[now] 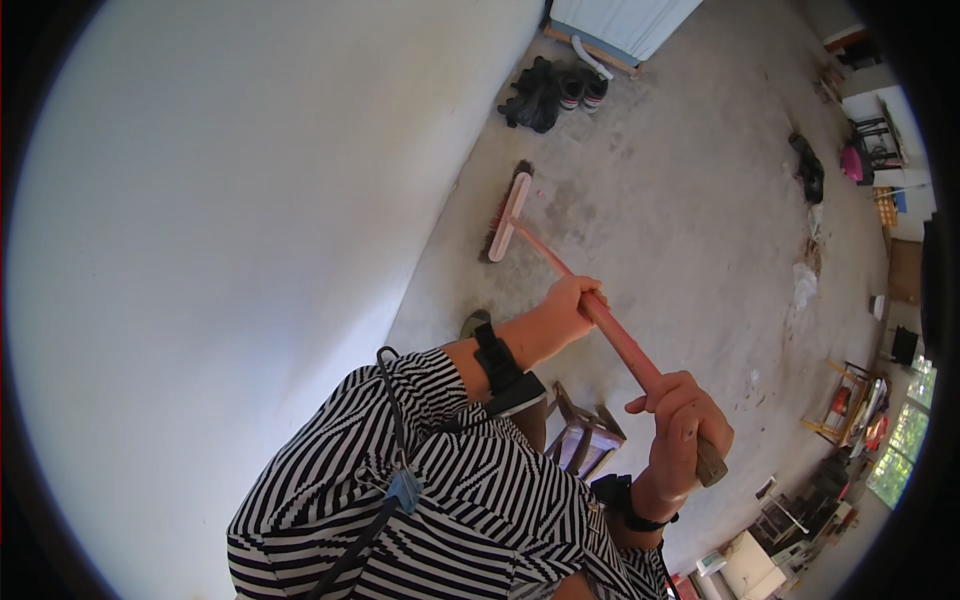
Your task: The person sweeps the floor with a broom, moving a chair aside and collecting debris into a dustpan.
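Note:
A push broom with a pink wooden handle [624, 343] crosses the view diagonally. My left hand [570, 307] grips the handle partway down. Higher up, my right hand [686, 420] is wrapped around it, close to the bare wooden end that sticks out below the fist. The pale pink broom head [511, 216] rests on the concrete floor near the wall, its dark and reddish bristles facing the wall side. Some dark dirt and small bits lie on the floor beside the head. Both wrists wear black straps.
A white wall [247, 225] runs along my left. Ahead are a black plastic bag [534, 97], a pair of shoes [583, 90] and a white appliance [615, 26] with a hose. A wooden chair [585, 435] stands close by. Litter and a plastic bag [805, 285] lie to the right.

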Action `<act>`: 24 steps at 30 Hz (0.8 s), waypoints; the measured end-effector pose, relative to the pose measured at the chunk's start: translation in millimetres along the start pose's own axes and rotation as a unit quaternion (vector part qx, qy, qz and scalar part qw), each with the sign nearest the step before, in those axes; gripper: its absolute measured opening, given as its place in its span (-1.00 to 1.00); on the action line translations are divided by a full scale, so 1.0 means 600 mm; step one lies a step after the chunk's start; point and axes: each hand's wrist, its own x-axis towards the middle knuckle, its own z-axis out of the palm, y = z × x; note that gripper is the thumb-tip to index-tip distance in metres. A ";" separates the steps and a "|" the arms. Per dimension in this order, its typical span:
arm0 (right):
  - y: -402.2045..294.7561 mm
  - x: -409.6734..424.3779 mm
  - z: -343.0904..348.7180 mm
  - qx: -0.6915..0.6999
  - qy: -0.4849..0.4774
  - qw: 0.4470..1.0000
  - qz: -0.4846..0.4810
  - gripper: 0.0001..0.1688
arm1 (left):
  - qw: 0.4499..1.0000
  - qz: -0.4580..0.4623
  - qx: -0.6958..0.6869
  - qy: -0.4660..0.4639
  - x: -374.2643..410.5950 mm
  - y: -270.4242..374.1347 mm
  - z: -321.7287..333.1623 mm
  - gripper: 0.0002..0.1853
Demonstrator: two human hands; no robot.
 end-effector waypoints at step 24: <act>0.161 0.232 -0.154 0.109 0.001 0.982 0.152 -0.67 | 0.987 0.085 0.055 0.128 0.234 0.115 0.102 -0.84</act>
